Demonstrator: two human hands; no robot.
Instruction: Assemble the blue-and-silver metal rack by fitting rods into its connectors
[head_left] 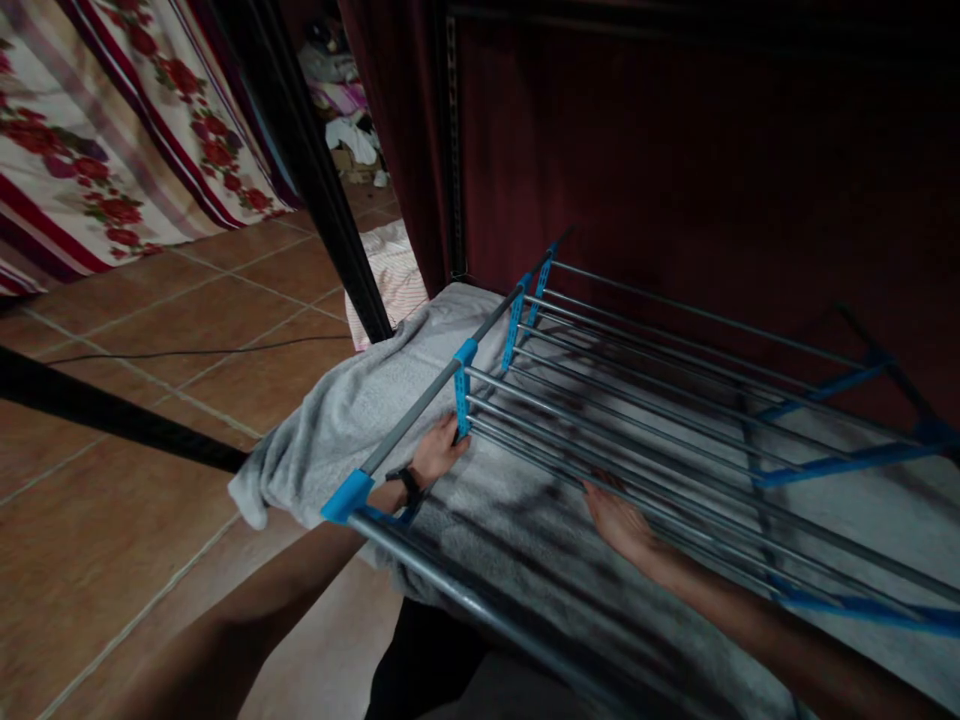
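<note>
A metal drying rack [675, 400] with grey rods and blue plastic joints stands over a grey towel [360, 410] spread on the floor. My left hand [439, 450], a dark watch on its wrist, reaches under the rack's side bar, and its fingers lie on the towel next to a blue joint [463, 385]. My right hand [619, 520] lies flat and open on the towel beneath the rods, which partly cover its fingers.
Brown floor tiles [150, 480] spread to the left, crossed by a black cable [187, 352] and a black bar [105, 415]. A black post [322, 190] rises behind the towel. Floral fabric [112, 130] hangs at far left. A dark red curtain [712, 170] backs the rack.
</note>
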